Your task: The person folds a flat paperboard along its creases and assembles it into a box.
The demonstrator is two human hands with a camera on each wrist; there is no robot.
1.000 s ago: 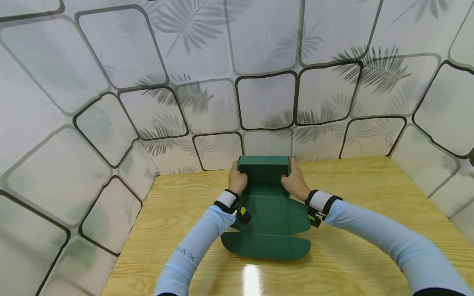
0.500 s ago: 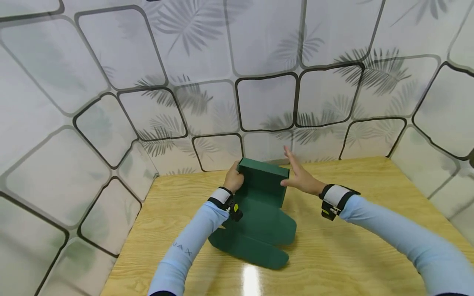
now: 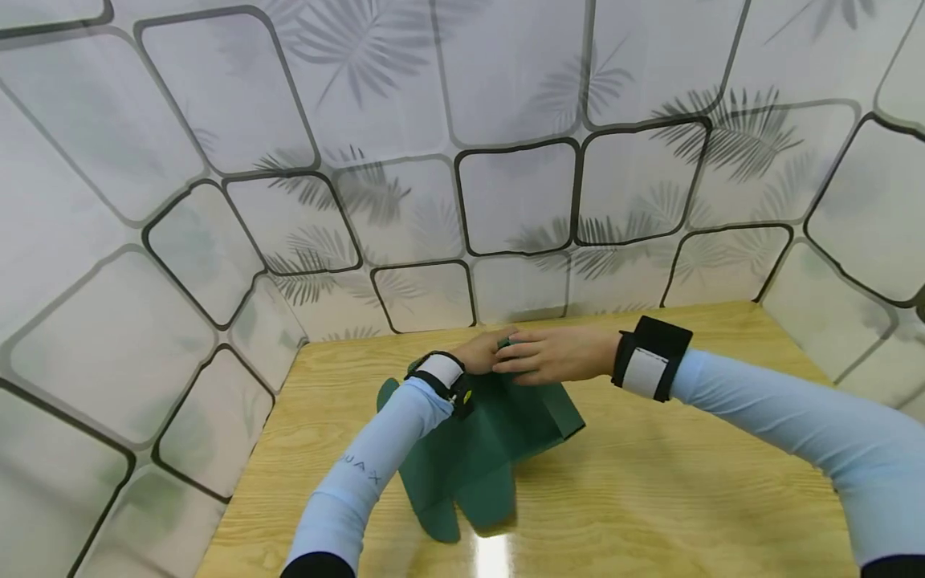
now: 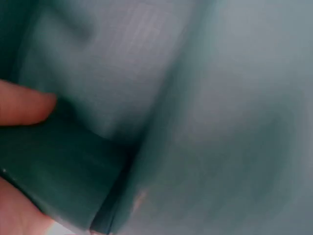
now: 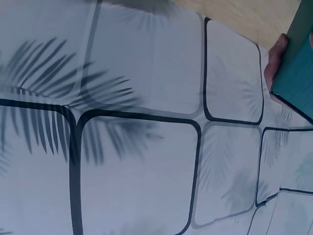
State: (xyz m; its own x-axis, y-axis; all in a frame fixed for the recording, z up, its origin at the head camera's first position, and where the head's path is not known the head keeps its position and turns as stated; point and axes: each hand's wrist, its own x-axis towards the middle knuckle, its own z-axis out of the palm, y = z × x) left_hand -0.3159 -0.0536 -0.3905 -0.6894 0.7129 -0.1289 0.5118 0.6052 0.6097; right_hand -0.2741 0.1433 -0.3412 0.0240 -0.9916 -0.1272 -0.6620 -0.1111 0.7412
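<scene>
A dark green folding cardboard box [image 3: 470, 449], partly folded with loose flaps toward the front, stands turned at an angle over the table. My left hand [image 3: 478, 353] grips its wall at the far left corner. In the left wrist view the thumb [image 4: 24, 104] lies on one side of the green wall [image 4: 63, 166] and a finger on the other. My right hand [image 3: 562, 353] reaches across the top of the box with its fingers extended, their tips beside the left hand. At the right edge of the right wrist view a box corner [image 5: 298, 81] shows, with fingers behind it.
The box is over a light wood-grain table [image 3: 672, 466]. Behind the table and along its sides hangs a pale curtain [image 3: 520, 197] with dark rounded outlines and leaf prints. Wrist straps with small cameras sit on both forearms.
The box has swung round, its folded end now to the right and its flaps nearer the front left. My right hand let go, lifted away, then came over the box toward the left hand.
</scene>
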